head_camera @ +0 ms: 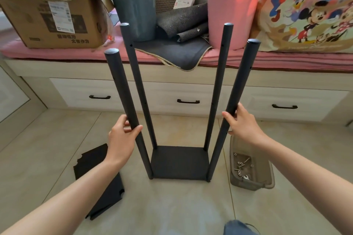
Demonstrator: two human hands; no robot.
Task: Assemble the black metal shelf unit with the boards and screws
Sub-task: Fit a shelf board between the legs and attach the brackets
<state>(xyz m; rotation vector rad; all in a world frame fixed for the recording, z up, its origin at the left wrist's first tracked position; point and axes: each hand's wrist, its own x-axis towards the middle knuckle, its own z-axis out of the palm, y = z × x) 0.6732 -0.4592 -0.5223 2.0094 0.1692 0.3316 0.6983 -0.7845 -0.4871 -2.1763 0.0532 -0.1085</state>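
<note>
Shelf unit [179, 162], left hand [122, 137], right hand [242, 122] gripping poles

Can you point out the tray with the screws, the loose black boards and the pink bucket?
Tray of screws [265, 175]: head view, on its bare right inner wall.
Loose black boards [91, 160]: head view, on the top board's flat face.
Pink bucket [235, 13]: head view, on its front wall.

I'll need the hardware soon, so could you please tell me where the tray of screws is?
In the head view, the tray of screws sits on the floor at the right, beside the shelf frame and below the right hand.
</note>
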